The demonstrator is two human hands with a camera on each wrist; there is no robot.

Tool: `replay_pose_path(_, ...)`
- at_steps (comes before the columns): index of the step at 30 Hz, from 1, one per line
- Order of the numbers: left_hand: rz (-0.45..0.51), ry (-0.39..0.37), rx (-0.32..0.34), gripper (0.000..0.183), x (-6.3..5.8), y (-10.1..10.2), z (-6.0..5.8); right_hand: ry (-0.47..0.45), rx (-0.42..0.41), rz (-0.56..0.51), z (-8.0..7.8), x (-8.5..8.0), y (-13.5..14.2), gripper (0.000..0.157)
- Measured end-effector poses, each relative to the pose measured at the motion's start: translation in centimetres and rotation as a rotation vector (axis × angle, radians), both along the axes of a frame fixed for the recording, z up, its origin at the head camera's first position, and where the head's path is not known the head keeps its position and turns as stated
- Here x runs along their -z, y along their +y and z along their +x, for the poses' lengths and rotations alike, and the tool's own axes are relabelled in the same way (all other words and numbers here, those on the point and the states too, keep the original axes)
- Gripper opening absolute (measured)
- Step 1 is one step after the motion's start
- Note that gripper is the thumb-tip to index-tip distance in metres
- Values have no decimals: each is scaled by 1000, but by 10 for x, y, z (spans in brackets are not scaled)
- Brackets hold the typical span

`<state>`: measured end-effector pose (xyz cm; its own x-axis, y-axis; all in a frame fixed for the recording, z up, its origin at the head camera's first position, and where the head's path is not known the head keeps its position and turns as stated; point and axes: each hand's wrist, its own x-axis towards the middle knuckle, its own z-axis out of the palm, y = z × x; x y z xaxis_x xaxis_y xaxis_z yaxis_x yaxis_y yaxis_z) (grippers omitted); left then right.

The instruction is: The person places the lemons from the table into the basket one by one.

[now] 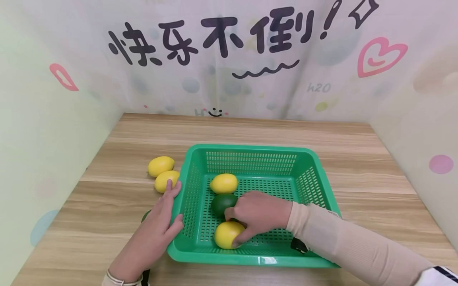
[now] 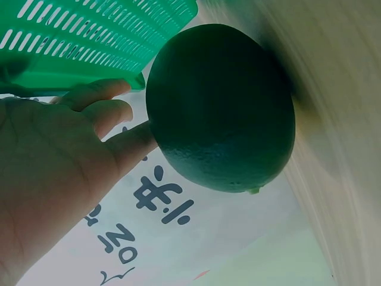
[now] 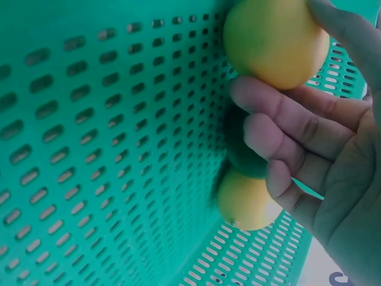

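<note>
A green plastic basket [image 1: 264, 260] with slotted walls stands on the table. Inside it my right hand [image 1: 262, 212] holds a lemon [image 1: 225, 235] near the front left corner, the thumb on one side and the fingers on the other. Just behind that lemon lies a dark green lime [image 1: 219, 204], partly covered by the hand, and beyond it a second lemon [image 1: 224, 183]. My left hand [image 1: 157, 228] rests with extended fingers against the basket's left side. Close by that hand, a second dark green lime [image 2: 220, 113] fills the left wrist view; the head view mostly hides it.
Two more lemons, a rear one [image 1: 161, 166] and a nearer one [image 1: 166, 180], lie on the wooden table [image 1: 118, 186] left of the basket. A printed cloth [image 1: 222, 91] hangs along the table's back edge, with pale walls at both sides.
</note>
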<state>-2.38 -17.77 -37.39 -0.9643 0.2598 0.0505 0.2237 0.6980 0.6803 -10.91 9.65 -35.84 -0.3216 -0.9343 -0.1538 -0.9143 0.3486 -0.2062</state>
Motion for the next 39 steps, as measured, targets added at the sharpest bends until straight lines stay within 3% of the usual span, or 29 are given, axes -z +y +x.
replay_pose_path(8, -1, 2, -5, 69, 0, 1, -1, -71, 3, 47, 3, -15, 6, 54)
replay_pose_path(14, -1, -1, -3, 69, 0, 2, 0, -21, 5, 13, 9, -33, 18, 50)
replay_pose_path(21, -9, 7, -7, 69, 1, 1, -1, 106, 35, -63, 11, -50, 42, 43)
replay_pose_path(28, -10, 16, 1, 70, 1, 0, -2, 133, 188, -99, 13, -68, 82, 43)
replay_pose_path(34, -12, 11, 2, 71, 0, 0, -1, 147, 318, -121, 12, -71, 127, 50)
replay_pose_path(39, -12, 9, 4, 71, -1, -1, -1, 102, 527, -124, 16, -66, 160, 64)
